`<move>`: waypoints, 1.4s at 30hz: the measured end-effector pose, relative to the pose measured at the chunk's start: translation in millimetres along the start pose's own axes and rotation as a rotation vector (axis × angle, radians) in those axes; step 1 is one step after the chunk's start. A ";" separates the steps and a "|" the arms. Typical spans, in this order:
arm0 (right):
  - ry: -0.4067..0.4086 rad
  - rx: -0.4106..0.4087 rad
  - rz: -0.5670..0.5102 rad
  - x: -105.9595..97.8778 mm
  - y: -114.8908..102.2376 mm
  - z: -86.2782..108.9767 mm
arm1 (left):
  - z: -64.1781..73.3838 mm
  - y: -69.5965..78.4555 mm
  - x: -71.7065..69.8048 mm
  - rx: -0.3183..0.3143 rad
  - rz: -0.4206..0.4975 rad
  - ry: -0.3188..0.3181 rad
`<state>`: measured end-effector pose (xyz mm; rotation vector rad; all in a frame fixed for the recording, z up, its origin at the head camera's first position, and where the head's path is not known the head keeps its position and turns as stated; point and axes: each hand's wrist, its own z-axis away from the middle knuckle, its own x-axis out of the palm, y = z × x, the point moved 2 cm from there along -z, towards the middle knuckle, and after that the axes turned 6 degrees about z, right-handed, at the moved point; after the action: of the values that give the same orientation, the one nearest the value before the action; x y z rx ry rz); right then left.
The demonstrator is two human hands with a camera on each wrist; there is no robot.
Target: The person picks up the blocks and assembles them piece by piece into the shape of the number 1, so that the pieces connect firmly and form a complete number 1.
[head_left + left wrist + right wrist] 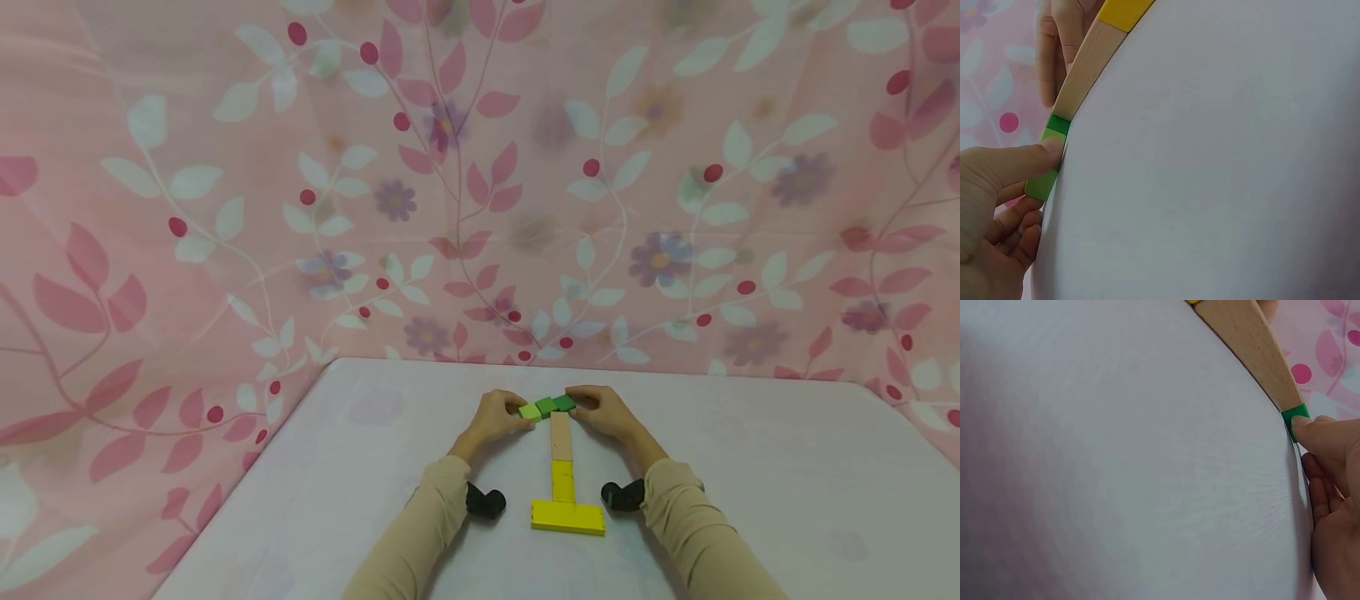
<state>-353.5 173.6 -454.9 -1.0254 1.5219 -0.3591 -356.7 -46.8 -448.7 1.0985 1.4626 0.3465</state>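
Observation:
Three small green blocks sit in a slightly tilted row at the far end of a line of blocks. My left hand (501, 415) pinches the light green block (529, 412) at the row's left end, thumb on its near side in the left wrist view. At the right end, my right hand (606, 409) has its thumb and fingers on the dark green block (564, 402). Between these lies a mid-green block (545, 407). A plain wooden block (561, 436) runs from the row toward me, followed by a yellow block (562, 481) and a wide yellow block (567, 518) set crosswise.
The blocks lie on a table with a white cloth (360, 467). Behind its far edge hangs a pink floral curtain (525, 225). Black wrist cameras (486, 502) extend inward from both sleeves, on either side of the yellow blocks.

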 end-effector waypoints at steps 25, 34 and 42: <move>-0.010 -0.041 0.000 -0.3 -3.3 -0.2 | -11.1 9.0 14.7 -0.052 -0.017 -0.017; -0.026 -0.038 0.032 -0.4 0.9 -1.8 | -12.4 10.3 15.3 -0.029 -0.025 -0.012; -0.051 -0.035 0.053 1.5 6.2 -4.4 | -13.0 7.7 16.4 -0.017 -0.027 -0.007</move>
<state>-359.8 174.6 -459.3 -1.0125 1.5111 -0.2680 -362.5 -25.3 -449.8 1.0650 1.4648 0.3354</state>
